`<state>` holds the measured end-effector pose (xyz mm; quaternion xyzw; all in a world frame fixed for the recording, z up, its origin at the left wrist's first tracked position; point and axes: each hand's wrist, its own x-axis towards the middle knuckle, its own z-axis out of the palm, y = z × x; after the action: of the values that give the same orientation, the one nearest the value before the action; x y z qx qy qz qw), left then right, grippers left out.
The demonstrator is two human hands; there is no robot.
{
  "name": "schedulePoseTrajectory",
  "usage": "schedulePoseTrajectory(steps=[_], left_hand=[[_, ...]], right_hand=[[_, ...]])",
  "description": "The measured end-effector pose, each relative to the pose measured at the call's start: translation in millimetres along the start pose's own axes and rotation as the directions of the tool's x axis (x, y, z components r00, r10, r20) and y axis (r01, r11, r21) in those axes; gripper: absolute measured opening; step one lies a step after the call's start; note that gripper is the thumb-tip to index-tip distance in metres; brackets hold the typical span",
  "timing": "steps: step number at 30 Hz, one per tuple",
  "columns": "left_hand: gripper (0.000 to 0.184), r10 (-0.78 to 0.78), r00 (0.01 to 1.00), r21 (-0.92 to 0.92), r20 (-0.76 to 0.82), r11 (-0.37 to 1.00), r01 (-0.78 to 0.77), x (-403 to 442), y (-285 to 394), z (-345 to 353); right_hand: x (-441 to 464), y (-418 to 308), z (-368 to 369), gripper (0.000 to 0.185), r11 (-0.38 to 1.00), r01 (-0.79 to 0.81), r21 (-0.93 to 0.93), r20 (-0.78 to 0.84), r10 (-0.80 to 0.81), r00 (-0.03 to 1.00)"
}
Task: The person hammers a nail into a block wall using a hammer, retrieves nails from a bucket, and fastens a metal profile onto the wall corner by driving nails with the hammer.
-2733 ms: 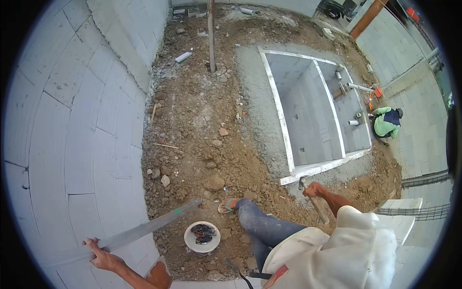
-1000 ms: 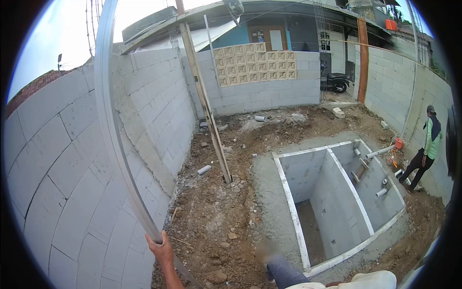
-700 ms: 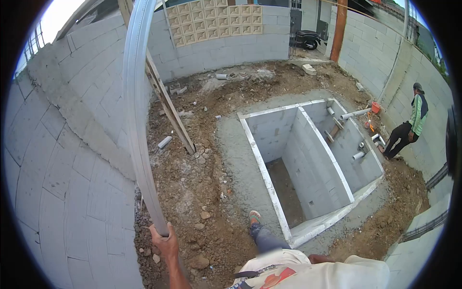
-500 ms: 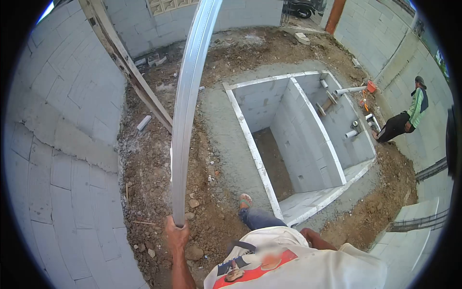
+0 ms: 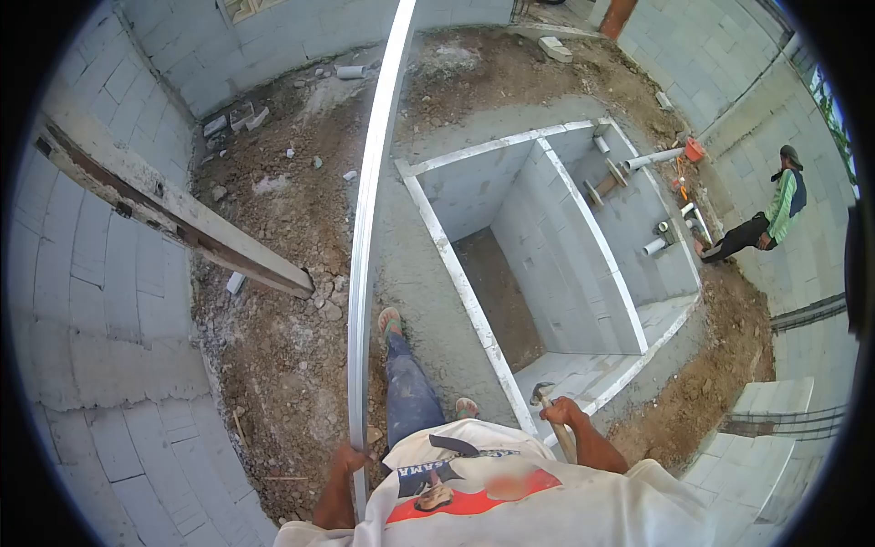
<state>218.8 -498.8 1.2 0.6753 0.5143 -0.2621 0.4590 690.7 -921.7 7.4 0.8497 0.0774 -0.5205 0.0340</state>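
My left hand is wrapped round the lower part of a long silvery metal profile, which rises nearly upright past the top of the view. In my right hand, low by the near corner of the block-walled pit, is a hammer. Its head points up and forward, and part of the wooden handle shows below my fingers. The pit has pale block rims and a dividing wall down its length. My feet stand on the grey mortar strip at its left side.
Leaning across the left is a wooden post. Pipes and an orange bucket lie by the pit's far right side. A person stands there by the wall. Stacked blocks sit at lower right; rubble and soil surround the pit.
I have stepped forward, and the post and pit have shifted in view. The metal profile has slid lower through or with my left hand. My right hand has come into view with the hammer.
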Motion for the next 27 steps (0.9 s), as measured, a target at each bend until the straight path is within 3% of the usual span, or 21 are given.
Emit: schedulePoseTrajectory(steps=[1, 3, 8, 10, 11, 12, 13, 15, 18, 19, 21, 22, 27], left_hand=[[0.042, -0.028, 0.992, 0.095, 0.12, 0.995, 0.017, 30.7, -17.5, -9.7], [0.042, 0.053, 0.997, 0.012, 0.047, 0.998, -0.054, 93.0, -70.0, -4.6], [0.037, -0.033, 0.942, -0.046, 0.334, 0.998, 0.051, 101.4, 33.6, -156.4], [0.031, 0.08, 0.923, 0.061, 0.376, 0.992, -0.111, 135.4, 67.1, -205.9], [0.028, 0.186, 0.893, 0.162, 0.41, 0.948, -0.272, 157.6, 82.3, -227.1], [0.026, 0.309, 0.835, 0.272, 0.455, 0.845, -0.461, 182.7, 95.3, -245.3], [0.024, 0.444, 0.737, 0.376, 0.509, 0.656, -0.655, 207.2, 111.0, -260.6], [0.023, 0.587, 0.575, 0.457, 0.57, 0.355, -0.816, 257.9, 150.5, -284.7], [0.021, 0.378, 0.834, 0.148, 0.402, 0.872, -0.466, 300.9, 244.3, -319.8], [0.02, 0.274, 0.895, 0.012, 0.352, 0.955, -0.297, 316.4, 274.7, -332.3], [0.039, 0.108, 0.946, 0.08, 0.304, 0.987, -0.138, 352.4, 351.8, -356.1], [0.034, -0.071, 0.978, -0.167, 0.197, 0.98, 0.105, 360.9, 391.8, -362.0], [0.021, 0.198, 0.961, 0.055, 0.195, 0.976, -0.212, 435.1, 536.1, -428.9]], right_hand=[[7.9, -13.7, -2.3, 0.066, 0.999, -0.046, -0.01, 0.052, 0.046, 0.998], [8.2, -63.8, -15.8, 0.07, 0.995, -0.1, -0.021, 0.071, 0.101, 0.992], [7.5, -144.8, -32.1, 0.067, 0.985, -0.162, 0.064, 0.108, 0.155, 0.982], [10.8, -184.1, -46.7, 0.066, 0.98, -0.153, 0.126, 0.116, 0.139, 0.983], [14.4, -200.6, -53.5, 0.065, 0.973, -0.157, 0.168, 0.117, 0.138, 0.983], [16.3, -217.9, -61.7, 0.064, 0.966, -0.16, 0.205, 0.118, 0.138, 0.983], [20.7, -232.9, -70.1, 0.064, 0.955, -0.165, 0.246, 0.118, 0.14, 0.983], [28.5, -262.8, -88.4, 0.063, 0.934, -0.177, 0.31, 0.12, 0.146, 0.982], [54.7, -300.5, -113.4, 0.061, 0.905, -0.189, 0.381, 0.137, 0.147, 0.98], [68.1, -311.9, -122.2, 0.06, 0.897, -0.193, 0.398, 0.146, 0.146, 0.979], [99.5, -332.3, -140.2, 0.059, 0.885, -0.19, 0.425, 0.157, 0.135, 0.978], [117.1, -339.8, -149.2, 0.058, 0.88, -0.183, 0.438, 0.157, 0.125, 0.98], [218.5, -361.9, -210.1, 0.055, 0.824, -0.081, 0.56, 0.098, 0.032, 0.995]])
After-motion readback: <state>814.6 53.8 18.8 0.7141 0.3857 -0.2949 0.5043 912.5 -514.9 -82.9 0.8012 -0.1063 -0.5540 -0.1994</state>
